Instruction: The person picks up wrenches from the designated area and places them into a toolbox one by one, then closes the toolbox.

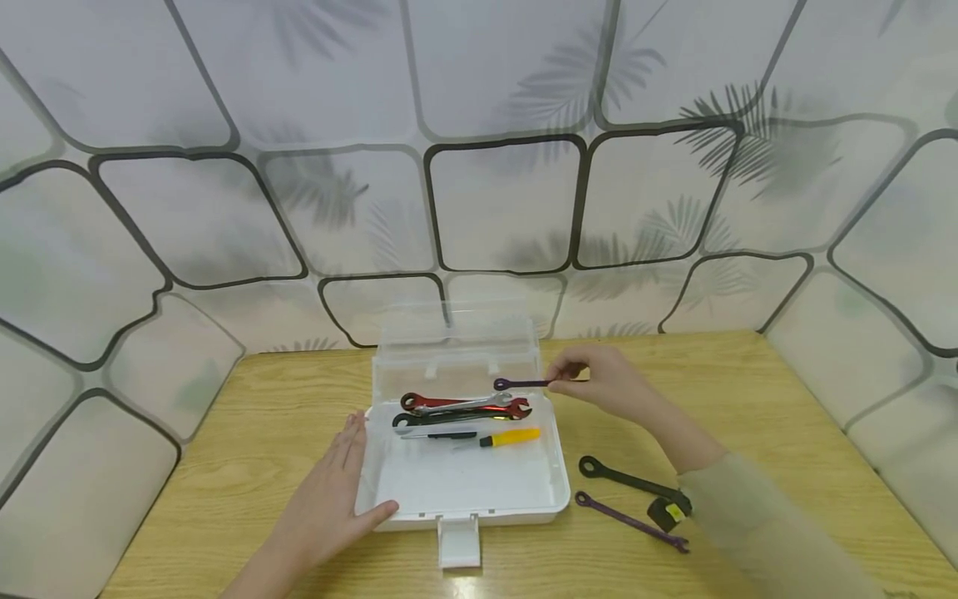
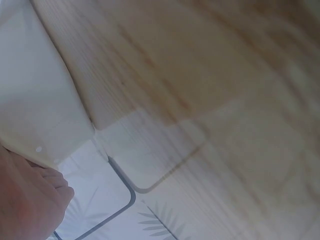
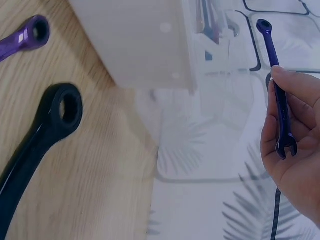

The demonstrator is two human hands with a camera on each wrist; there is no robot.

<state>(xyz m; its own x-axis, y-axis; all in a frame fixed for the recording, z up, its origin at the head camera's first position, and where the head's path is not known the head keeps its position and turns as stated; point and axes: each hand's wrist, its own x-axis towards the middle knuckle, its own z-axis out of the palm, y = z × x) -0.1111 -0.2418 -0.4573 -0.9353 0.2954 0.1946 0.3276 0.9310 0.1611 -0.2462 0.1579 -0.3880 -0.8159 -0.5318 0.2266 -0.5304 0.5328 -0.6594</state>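
Head view: right hand (image 1: pixel 599 384) pinches a purple wrench (image 1: pixel 524 384) between thumb and fingers, raised near the white toolbox's (image 1: pixel 449 492) one o'clock corner, ring end toward nine. Left hand (image 1: pixel 323 492), fingers straight, rests against the nine o'clock side. Inside, toward twelve: red wrench (image 1: pixel 415 403), silver wrench (image 1: pixel 467 405), with a yellow-handled tool (image 1: pixel 516 437) nearer centre. On the table (image 1: pixel 247 441) at four o'clock: black wrench (image 1: pixel 634 480), second purple wrench (image 1: pixel 629 522), small black-and-yellow block (image 1: pixel 662 514).

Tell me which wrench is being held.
The purple wrench gripped by the right hand. The other purple wrench and a black wrench lie on the table; the rest in view lie in the white box.
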